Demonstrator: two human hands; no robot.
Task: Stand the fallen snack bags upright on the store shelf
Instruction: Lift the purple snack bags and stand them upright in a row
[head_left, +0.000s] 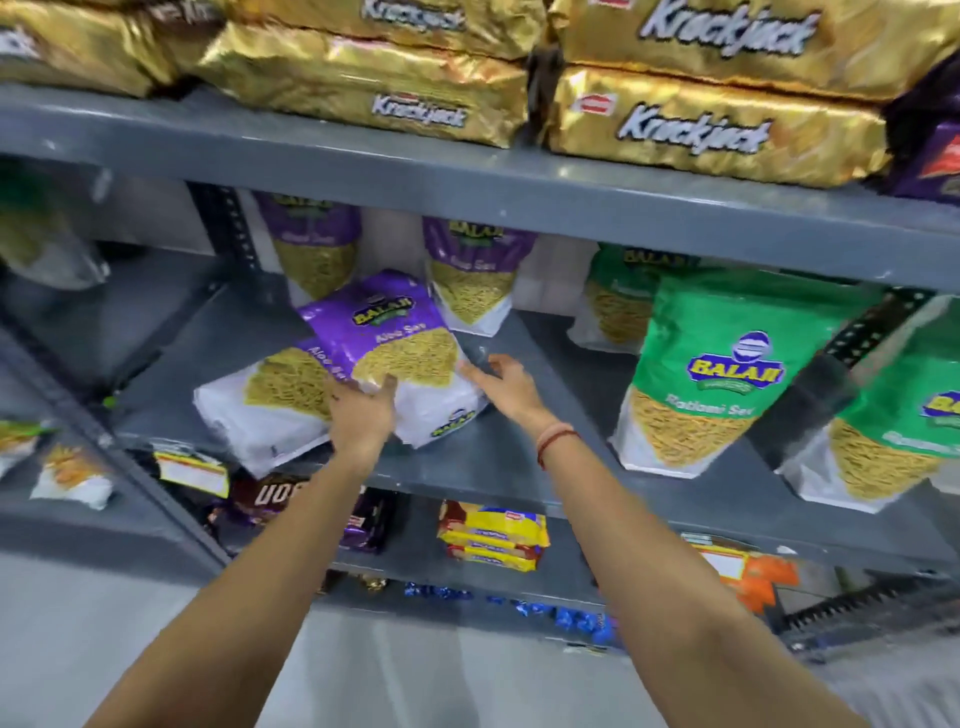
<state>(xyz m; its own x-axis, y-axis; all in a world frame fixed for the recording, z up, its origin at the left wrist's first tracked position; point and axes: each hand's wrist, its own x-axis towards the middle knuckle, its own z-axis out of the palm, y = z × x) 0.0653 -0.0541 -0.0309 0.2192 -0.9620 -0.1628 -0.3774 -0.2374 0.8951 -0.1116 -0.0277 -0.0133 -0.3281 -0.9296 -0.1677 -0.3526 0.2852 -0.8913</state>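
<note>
Left hand (363, 410) was gripping the top purple Aloo Sev bag (395, 338) lying on another fallen one (270, 405), right hand (506, 384) open beside it.

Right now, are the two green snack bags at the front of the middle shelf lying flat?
No, both green snack bags stand upright on the middle shelf, tops leaning slightly back.

Both bare arms stretched forward. Left hand (362, 410) palm up, fingers curled in grip. Right hand (506, 387) spread loose, empty, red thread band at wrist.
</note>
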